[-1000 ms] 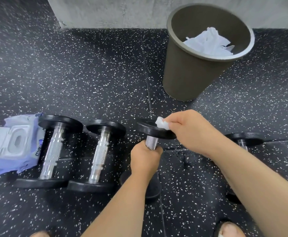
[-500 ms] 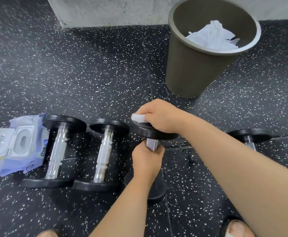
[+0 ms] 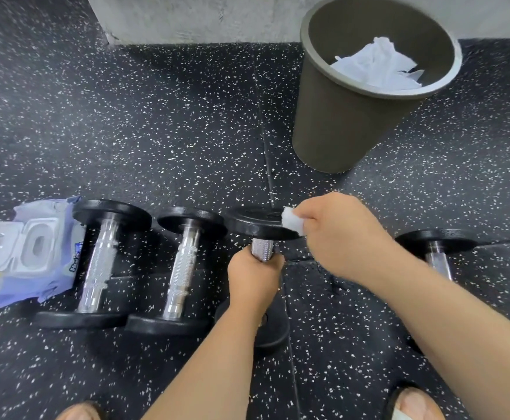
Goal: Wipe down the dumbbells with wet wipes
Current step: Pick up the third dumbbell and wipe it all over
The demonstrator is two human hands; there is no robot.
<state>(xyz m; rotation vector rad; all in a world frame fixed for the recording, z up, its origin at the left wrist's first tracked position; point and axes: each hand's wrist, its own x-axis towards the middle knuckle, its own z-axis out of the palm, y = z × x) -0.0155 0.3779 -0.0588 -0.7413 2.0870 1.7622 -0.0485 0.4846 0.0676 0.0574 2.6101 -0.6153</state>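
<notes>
Gripping dumbbell (image 3: pixel 256 224) by its handle in curled left hand (image 3: pixel 253 277) to prop it up, 7 o'clock of bin (image 3: pixel 338 131); pinching wadded wet wipe (image 3: pixel 291 221) in right hand (image 3: pixel 338 234) against top plate's 3 o'clock rim, edge off floor for scrubbing

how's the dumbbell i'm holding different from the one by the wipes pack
The held dumbbell is gripped at its handle by the left hand; the leftmost dumbbell, beside the wipes pack, lies untouched on the floor. The right hand holds a wipe against the held dumbbell's far plate; the leftmost dumbbell has no wipe on it. Both have black round plates and silver knurled handles.
</notes>
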